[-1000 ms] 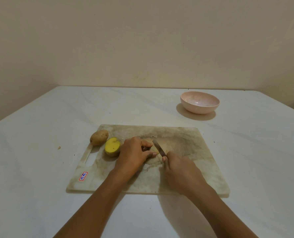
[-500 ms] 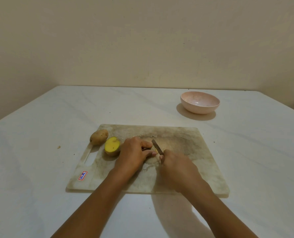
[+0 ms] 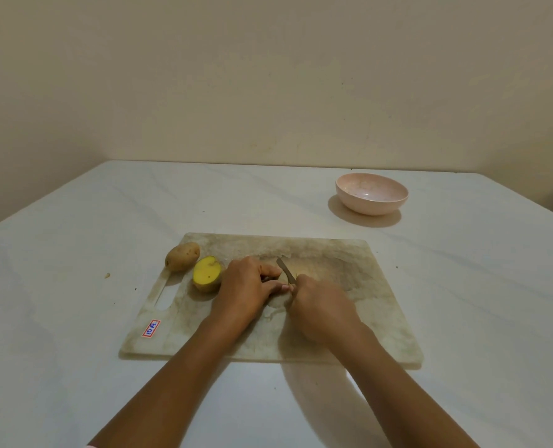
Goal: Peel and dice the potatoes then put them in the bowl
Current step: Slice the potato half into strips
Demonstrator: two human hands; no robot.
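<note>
Cutting board, bearing all; pink bowl, far right, well apart, unfilled; my left hand, curled over a potato piece hidden beneath it; my right hand, gripping the knife; half potato and whole potato, waiting left; blade, edged closer to my left fingers since a second ago, so dicing proceeds.

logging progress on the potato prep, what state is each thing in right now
whole potato: unpeeled, uncut, at the board's far left corner
potato half: skin on, cut face up, on the board
potato piece: mostly hidden, held by left hand
knife: gripped by right hand, blade at the piece
pink bowl: upright, empty
cutting board: lying flat, stained
</note>
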